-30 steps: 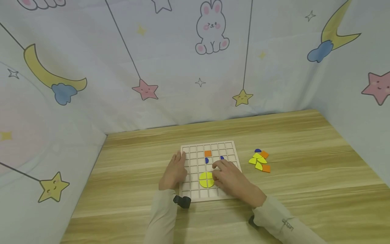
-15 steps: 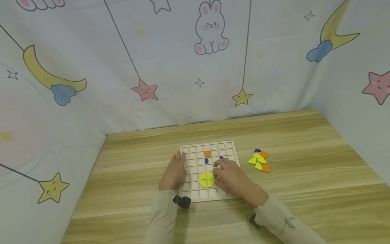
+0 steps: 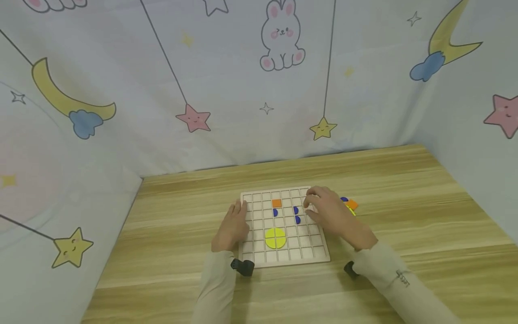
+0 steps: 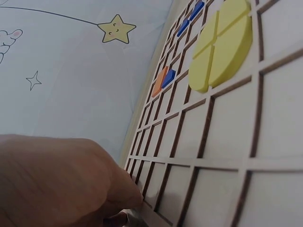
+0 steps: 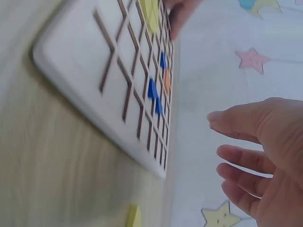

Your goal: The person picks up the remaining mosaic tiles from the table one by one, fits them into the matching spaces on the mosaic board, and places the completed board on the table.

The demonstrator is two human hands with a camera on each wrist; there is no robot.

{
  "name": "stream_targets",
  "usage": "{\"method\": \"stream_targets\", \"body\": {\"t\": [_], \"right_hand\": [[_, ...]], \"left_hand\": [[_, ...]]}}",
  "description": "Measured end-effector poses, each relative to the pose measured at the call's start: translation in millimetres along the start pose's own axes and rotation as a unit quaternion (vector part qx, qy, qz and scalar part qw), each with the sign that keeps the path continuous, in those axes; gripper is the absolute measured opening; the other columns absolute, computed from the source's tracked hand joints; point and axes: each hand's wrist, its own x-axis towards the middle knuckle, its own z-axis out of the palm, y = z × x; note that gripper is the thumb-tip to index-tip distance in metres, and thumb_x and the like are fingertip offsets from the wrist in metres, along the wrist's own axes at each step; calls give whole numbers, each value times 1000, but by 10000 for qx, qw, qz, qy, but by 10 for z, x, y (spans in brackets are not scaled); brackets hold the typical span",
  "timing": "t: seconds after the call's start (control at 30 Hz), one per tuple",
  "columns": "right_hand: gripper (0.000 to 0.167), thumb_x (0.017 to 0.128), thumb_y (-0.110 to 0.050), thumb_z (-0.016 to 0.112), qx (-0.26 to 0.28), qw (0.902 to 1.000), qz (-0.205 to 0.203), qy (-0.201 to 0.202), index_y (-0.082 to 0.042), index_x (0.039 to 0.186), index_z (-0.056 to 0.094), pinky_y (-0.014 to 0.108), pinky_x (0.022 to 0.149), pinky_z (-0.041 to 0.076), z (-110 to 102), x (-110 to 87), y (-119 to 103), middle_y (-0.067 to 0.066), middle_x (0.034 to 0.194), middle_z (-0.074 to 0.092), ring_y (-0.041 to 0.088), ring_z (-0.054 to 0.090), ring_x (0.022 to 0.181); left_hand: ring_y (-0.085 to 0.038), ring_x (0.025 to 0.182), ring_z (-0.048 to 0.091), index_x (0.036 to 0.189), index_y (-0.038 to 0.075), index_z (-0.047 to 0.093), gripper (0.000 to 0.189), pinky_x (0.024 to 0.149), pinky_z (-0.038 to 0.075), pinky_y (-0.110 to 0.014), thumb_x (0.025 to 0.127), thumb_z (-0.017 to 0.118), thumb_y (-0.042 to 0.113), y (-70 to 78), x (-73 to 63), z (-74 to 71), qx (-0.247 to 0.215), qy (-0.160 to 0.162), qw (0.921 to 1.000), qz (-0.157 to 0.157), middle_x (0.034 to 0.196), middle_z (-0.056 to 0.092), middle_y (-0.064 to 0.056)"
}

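A wooden grid board (image 3: 259, 246) lies on the table. My left hand (image 3: 232, 227) rests on its left edge, fingers extended; the left wrist view shows this hand (image 4: 66, 182) against the rim. Four yellow quarter pieces form a circle (image 3: 270, 243) in the grid. Above it sit an orange square (image 3: 277, 203) and a blue half circle (image 3: 275, 212). To the right, an upper blue half circle (image 3: 296, 210) and a lower blue half circle (image 3: 297, 220) line up. Over the board's right edge hovers my right hand (image 3: 332, 213), fingers loosely bent and holding nothing (image 5: 279, 156).
Right of the board lies a pile of loose pieces, partly hidden by my right hand: a blue half circle (image 3: 344, 199), an orange square (image 3: 353, 204) and yellow ones (image 3: 351, 210). A patterned cloth wall (image 3: 226, 148) stands behind the wooden table (image 3: 182, 207).
My right hand has left the grid's middle and moved right and up towards the loose pile. Its withdrawal shows the lower right blue half circle in its cell. My left hand stays put.
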Motion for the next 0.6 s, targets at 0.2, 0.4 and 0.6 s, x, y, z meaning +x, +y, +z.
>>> {"method": "stream_targets", "body": {"t": [0.2,0.4,0.6], "right_hand": [[5,84,-9,69,25,9989,464,-5,-8,89,68,49,88,48,-95,-1,304,14,111,62,35,56,105],[8,86,-9,66,-193,9954,908,-221,-5,92,69,53,89,46,-137,-41,565,16,109,62,40,54,105],[13,87,-9,65,-741,9869,1324,-546,-3,96,71,55,86,47,-163,-103,793,19,112,60,43,53,105]], "left_hand": [[-40,146,11,151,0,19,64,122,12,-46,92,42,4,-3,18,3,47,33,10000,28,159,11,-22],[-39,147,10,152,0,18,63,122,12,-45,93,41,5,-5,5,-10,64,-1,10000,-4,159,10,-21],[-39,147,9,152,0,17,64,122,11,-44,92,40,4,-20,20,9,45,-46,10000,-3,159,9,-21]]}}
